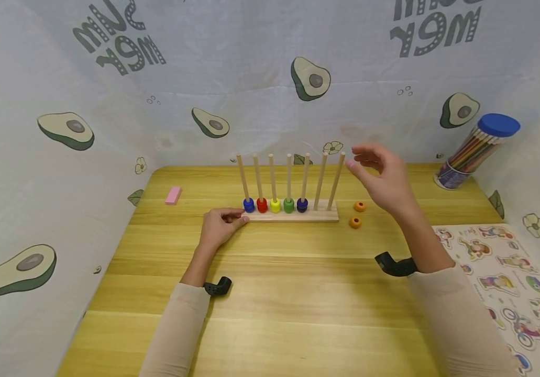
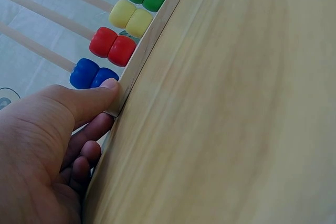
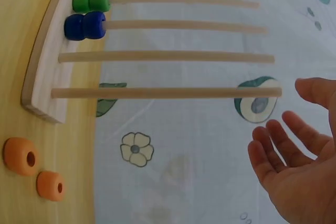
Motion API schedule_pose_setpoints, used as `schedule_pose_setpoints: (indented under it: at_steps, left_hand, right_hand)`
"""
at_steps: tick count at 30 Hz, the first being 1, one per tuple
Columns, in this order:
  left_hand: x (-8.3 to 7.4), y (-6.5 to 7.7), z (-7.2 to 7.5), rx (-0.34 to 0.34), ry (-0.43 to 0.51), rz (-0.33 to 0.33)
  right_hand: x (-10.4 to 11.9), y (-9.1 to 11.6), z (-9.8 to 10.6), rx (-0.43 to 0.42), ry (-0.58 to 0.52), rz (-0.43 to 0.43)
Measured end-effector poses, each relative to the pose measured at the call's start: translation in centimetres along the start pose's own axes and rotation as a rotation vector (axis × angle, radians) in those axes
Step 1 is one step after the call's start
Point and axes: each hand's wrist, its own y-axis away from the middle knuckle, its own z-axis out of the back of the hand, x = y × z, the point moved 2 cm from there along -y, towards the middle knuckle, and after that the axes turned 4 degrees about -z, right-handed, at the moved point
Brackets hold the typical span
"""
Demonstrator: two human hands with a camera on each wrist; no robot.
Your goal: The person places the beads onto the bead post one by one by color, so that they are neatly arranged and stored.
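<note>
A wooden peg stand with a row of upright pegs sits near the back of the table. Pairs of beads are stacked on several pegs: blue, red, yellow, green and dark blue, from left to right. The two rightmost pegs are bare. At the stand's left end, my left hand pinches the base, thumb on top beside the blue beads. My right hand is raised by the tip of the rightmost peg, fingers loosely bent and holding nothing. Two orange beads lie right of the base.
A pink eraser lies at the back left. In the back right corner stands a blue-lidded tub of colored pencils. A sticker sheet covers the right side of the table. Behind the table hangs a printed cloth.
</note>
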Motion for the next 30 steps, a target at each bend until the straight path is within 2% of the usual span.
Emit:
schedule_pose_setpoints:
  at_steps: [7, 19, 30]
  left_hand:
    - [0.4, 0.0, 0.2, -0.005, -0.005, 0.008]
    - [0.5, -0.2, 0.1, -0.007, -0.017, -0.007]
    - [0.3, -0.1, -0.1, 0.005, -0.011, 0.003]
  right_hand:
    - [-3.0, 1.4, 0.6, 0.009, 0.096, -0.070]
    - [-8.6, 4.2, 0.0, 0.121, 0.179, -0.173]
    - [-10.5, 5.4, -0.8, 0.224, 0.195, -0.202]
